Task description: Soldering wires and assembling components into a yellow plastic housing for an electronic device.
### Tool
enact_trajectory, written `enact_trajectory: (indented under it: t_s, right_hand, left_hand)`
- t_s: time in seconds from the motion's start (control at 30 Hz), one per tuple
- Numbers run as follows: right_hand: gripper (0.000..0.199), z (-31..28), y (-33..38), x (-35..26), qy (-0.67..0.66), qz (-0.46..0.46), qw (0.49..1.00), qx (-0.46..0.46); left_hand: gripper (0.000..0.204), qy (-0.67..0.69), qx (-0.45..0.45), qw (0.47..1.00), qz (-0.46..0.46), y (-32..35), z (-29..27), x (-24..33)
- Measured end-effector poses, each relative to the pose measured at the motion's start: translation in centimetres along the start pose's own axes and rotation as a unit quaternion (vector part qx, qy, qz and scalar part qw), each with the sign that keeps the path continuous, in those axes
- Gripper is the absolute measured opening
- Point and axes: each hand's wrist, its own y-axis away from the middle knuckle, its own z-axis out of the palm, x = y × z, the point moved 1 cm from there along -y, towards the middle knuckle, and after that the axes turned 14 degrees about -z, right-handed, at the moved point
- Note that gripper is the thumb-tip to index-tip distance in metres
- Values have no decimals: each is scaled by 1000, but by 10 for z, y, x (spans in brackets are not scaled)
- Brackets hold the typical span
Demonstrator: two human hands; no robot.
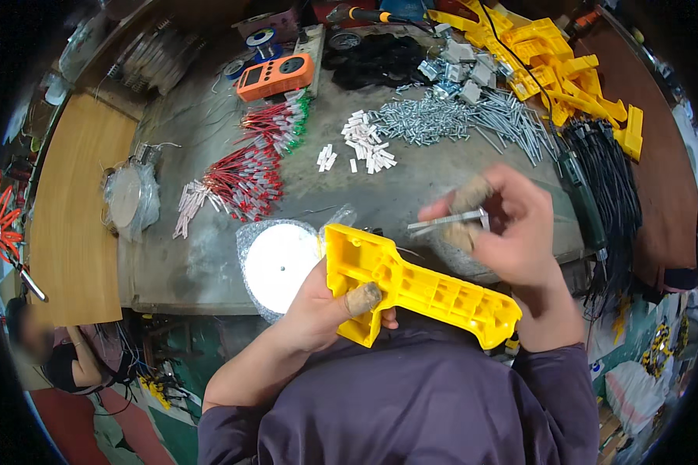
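My left hand (326,306) grips a yellow plastic housing shell (411,283) near its wide end, thumb pressed on its side, holding it over the workbench's front edge. My right hand (504,229) hovers just above the shell, pinching a thin metal pin (442,223) between taped fingertips. The pin points left, toward the shell's open inner side with its ribs and holes.
On the grey workbench (426,182) lie a pile of metal pins (457,116), small white pieces (364,143), red-wired parts (248,174), an orange meter (275,76), stacked yellow shells (558,66), black cables (609,178) and bagged white discs (275,263). Another person (62,364) sits at lower left.
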Motion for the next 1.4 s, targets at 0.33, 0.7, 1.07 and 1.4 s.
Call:
enact_trajectory:
  t_s: [0.33, 0.7, 1.07, 1.4]
  right_hand:
    - [11, 19, 8, 17, -59, -165, 984, -28]
    - [17, 18, 24, 13, 124, -322, 937, -52]
    - [19, -41, 39, 119, 355, -75, 930, -68]
    - [38, 30, -3, -5, 221, -234, 947, 12]
  left_hand:
    - [43, 35, -33, 998, -42, -3, 0, 0]
    - [39, 65, -81, 985, -137, -6, 0, 5]
    - [34, 213, -59, 974, -51, -8, -8, -1]
    - [39, 230, -14, 972, -46, -11, -9, -7]
